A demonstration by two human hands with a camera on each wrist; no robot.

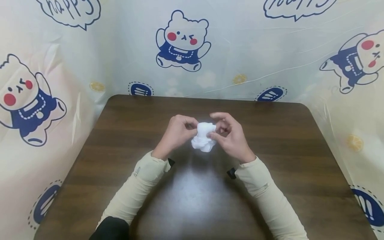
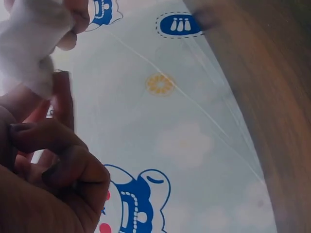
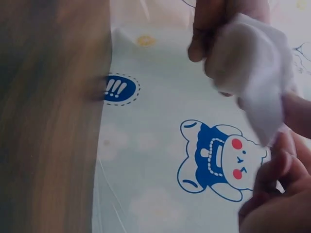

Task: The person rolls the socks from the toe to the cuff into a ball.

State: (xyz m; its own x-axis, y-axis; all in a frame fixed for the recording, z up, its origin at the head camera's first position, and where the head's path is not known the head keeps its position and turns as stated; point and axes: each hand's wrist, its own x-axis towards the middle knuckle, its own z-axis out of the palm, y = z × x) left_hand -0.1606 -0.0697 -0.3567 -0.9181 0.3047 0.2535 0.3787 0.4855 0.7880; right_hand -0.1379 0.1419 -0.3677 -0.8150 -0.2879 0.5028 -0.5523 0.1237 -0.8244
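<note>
One brown table [image 1: 192, 200] lies below our left hand [image 1: 177, 130] and right hand [image 1: 232, 137]; with these two we pinch one crumpled white cloth [image 1: 204, 134] between them.

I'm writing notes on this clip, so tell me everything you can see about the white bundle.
The white bundle is small, plain and soft-looking, like thin cloth or tissue; which, I can't tell. In the head view its far part is smoother and rounded, its near part bunched into loose folds; the right wrist view shows a tapering end. It is held above the brown table, between the left hand, whose fingertips pinch one side, and the right hand, whose thumb touches the other.
</note>
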